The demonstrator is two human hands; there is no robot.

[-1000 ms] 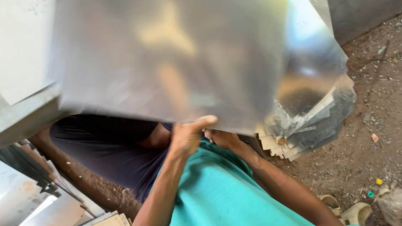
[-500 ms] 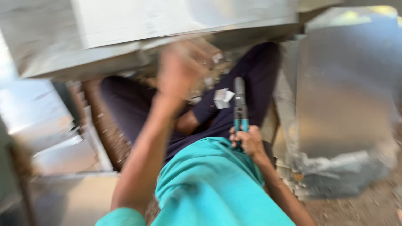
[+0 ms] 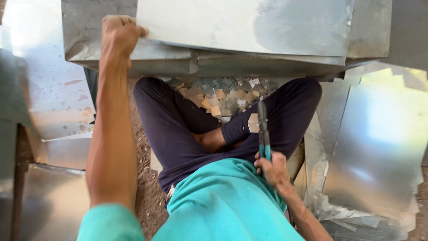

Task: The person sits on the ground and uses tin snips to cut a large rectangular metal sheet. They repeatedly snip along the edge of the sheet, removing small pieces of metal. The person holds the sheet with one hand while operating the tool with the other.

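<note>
I sit cross-legged on the ground in dark trousers and a teal shirt. My left hand point(image 3: 117, 35) is stretched forward and grips the left edge of a flat metal sheet point(image 3: 249, 24) that lies on a folded metal bench piece point(image 3: 147, 58). My right hand point(image 3: 273, 170) rests near my lap, closed around the blue handles of tin snips point(image 3: 263, 129), whose blades point away from me. A pile of small cut metal scraps point(image 3: 223, 96) lies on the ground between my knees and the bench.
Shiny metal sheets point(image 3: 379, 147) are stacked at my right, with ragged offcuts under them. More sheets point(image 3: 49, 98) lean and lie at my left. Bare dirt shows beside my left thigh.
The large sheet that filled the view has come down onto the bench in front of me. My left hand moved forward to its edge. My right hand now shows, holding the snips.
</note>
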